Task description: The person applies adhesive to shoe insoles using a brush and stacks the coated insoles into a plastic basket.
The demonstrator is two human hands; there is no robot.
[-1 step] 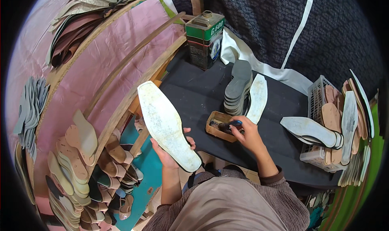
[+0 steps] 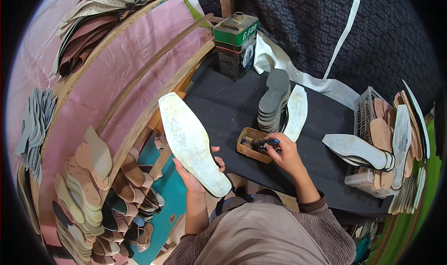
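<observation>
My left hand (image 2: 198, 179) grips a long white insole (image 2: 188, 141) from below, thumb on one edge and fingertips on the other. Its pale face is turned up, with faint stains and a dark rim at the heel. My right hand (image 2: 284, 155) is closed around a dark brush-like tool (image 2: 265, 145) with a blue end. The tool's lower part dips into a small brown box (image 2: 254, 154) on the black table; its tip is hard to make out. Just beyond the box stand a stack of grey soles (image 2: 274, 95) and another white insole (image 2: 296, 112).
A green and black metal can (image 2: 236, 46) stands at the table's far left corner. To the right, a white plastic basket (image 2: 365, 109) holds several insoles, with white ones (image 2: 356, 148) across its near side. Shoes (image 2: 128, 186) and sole pieces crowd a wooden rack on the left.
The dark tool in my right hand has shifted slightly within the brown box. My left hand and the white insole stay almost still.
</observation>
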